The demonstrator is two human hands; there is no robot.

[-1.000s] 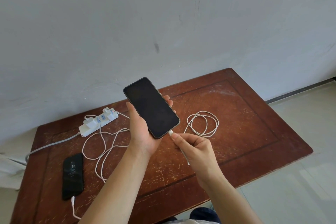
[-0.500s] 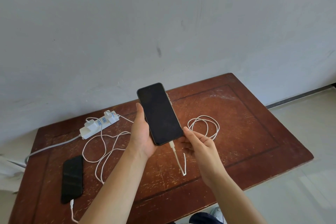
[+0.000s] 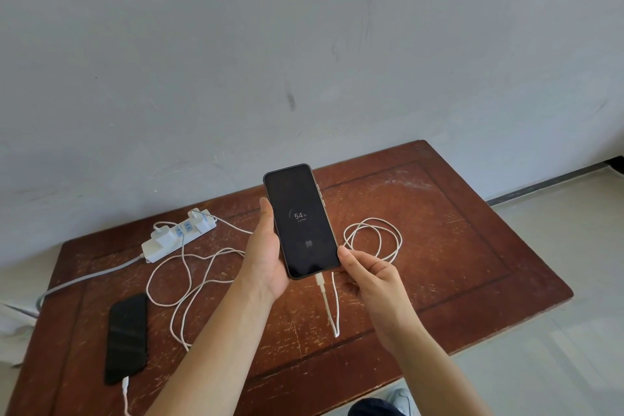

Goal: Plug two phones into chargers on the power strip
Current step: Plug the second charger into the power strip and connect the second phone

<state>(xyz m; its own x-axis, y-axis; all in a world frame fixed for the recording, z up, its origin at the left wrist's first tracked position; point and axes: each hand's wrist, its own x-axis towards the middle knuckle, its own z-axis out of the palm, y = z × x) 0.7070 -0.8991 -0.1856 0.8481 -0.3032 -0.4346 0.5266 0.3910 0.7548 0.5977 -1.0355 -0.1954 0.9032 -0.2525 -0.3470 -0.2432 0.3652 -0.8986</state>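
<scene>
Now charging: phone shows 54 percent

Above a worn table (image 3: pixel 456 246), the left hand (image 3: pixel 266 257) clasps a phone (image 3: pixel 300 221) while the right hand (image 3: pixel 369 275) pinches its lower corner. Just below both grips, a white cable (image 3: pixel 326 300) hangs plugged in. To the left lie the power strip (image 3: pixel 179 235) and a second phone (image 3: pixel 126 338).

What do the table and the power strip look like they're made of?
The table looks like reddish-brown varnished wood: an inset panel line runs round the top, and pale scratches break its worn sheen. The power strip looks like white moulded plastic, smooth and matte, with blue socket inserts; the two chargers plugged into it look the same.
</scene>
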